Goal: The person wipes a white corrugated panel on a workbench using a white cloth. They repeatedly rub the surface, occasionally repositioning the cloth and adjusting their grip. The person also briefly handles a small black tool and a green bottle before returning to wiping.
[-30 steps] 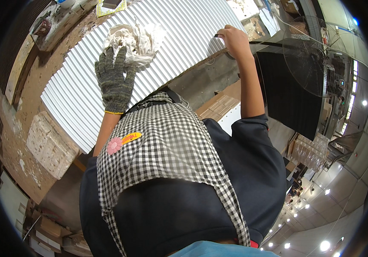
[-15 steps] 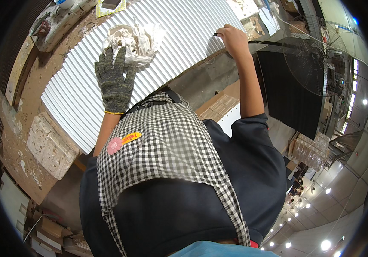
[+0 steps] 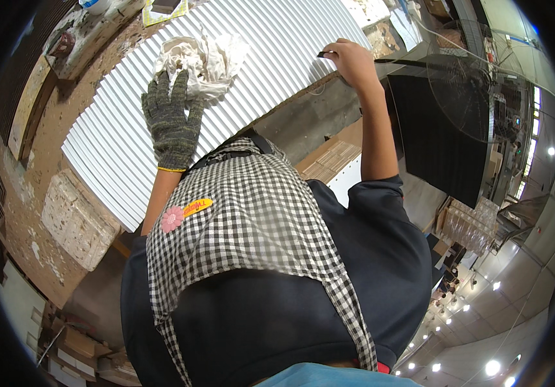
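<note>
The white ridged sheet [image 3: 277, 45] lies across the tabletop [image 3: 39, 213] in front of the person, with a crumpled white cloth [image 3: 222, 61] on top. The gloved left hand [image 3: 174, 119] is palm down with its fingers slightly spread, the tips at the near edge of the cloth. The bare right hand [image 3: 352, 63] seems to pinch a small dark thing [image 3: 321, 55] over the sheet's right part. For good handling, the left palm should rest flat and light so that the ridges are not crushed, while the right grip stays loose enough to follow one ridge evenly. The left fingertips partly merge with the folds, so any grip on the cloth is unclear. The right fingers hide most of the dark thing; whether it touches the sheet cannot be told. The sheet's far edge is cut off above.
</note>
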Tool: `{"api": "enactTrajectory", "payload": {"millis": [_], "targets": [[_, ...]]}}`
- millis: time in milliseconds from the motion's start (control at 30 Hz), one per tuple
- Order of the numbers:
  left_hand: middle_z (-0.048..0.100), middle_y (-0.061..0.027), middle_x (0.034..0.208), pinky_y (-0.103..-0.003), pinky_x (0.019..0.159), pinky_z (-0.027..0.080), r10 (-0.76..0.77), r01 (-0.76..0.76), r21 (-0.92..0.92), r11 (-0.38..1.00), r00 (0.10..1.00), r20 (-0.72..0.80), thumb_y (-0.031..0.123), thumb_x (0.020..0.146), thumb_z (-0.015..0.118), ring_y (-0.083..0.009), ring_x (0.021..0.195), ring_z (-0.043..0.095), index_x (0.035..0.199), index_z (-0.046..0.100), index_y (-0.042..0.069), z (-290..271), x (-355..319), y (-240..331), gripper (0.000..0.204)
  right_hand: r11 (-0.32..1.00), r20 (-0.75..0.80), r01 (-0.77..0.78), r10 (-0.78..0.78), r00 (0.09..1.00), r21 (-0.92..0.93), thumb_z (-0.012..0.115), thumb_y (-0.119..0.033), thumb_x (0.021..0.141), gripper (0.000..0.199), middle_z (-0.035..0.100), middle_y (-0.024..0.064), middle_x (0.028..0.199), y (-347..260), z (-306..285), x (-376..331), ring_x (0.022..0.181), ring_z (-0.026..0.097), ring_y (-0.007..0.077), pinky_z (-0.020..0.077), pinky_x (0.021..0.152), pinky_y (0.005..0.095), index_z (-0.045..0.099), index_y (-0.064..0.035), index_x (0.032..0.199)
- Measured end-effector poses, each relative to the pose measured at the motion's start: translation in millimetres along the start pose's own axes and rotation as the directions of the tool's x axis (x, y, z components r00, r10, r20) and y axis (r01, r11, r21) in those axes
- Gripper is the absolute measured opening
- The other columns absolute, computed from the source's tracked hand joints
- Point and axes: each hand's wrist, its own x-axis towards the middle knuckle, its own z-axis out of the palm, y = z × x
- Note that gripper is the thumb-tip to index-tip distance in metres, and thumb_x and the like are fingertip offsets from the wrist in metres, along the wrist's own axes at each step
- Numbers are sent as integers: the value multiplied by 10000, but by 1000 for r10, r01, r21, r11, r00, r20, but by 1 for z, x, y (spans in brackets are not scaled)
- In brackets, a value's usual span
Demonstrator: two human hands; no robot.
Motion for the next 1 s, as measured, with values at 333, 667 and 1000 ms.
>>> {"api": "enactTrajectory", "payload": {"millis": [333,667,1000], "targets": [[439,-199,1551,-586,1225,204,4,-7,-85,996,999,-32,376,896,751,-390,1455,361,1474,555,201,4,1,-11,636,991,-101,2,12,995,136,705,-240,919,126,721,49,920,-22,5,3,871,700,301,546,786,438,794,-168,970],[352,-208,1611,-638,1207,195,104,-101,52,994,993,-53,648,813,747,-471,1483,290,1493,538,264,8,40,8,808,973,-162,157,-184,970,-169,669,-264,944,165,708,1,889,-28,10,31,817,686,244,463,907,383,791,-181,1018],[331,-169,1636,-661,1223,105,167,-168,-25,986,986,-15,628,884,660,-427,1515,253,1545,472,266,20,40,7,777,937,-138,278,-310,941,-211,611,-33,858,239,716,25,904,-30,16,37,834,721,232,480,890,395,783,-164,961]]}}
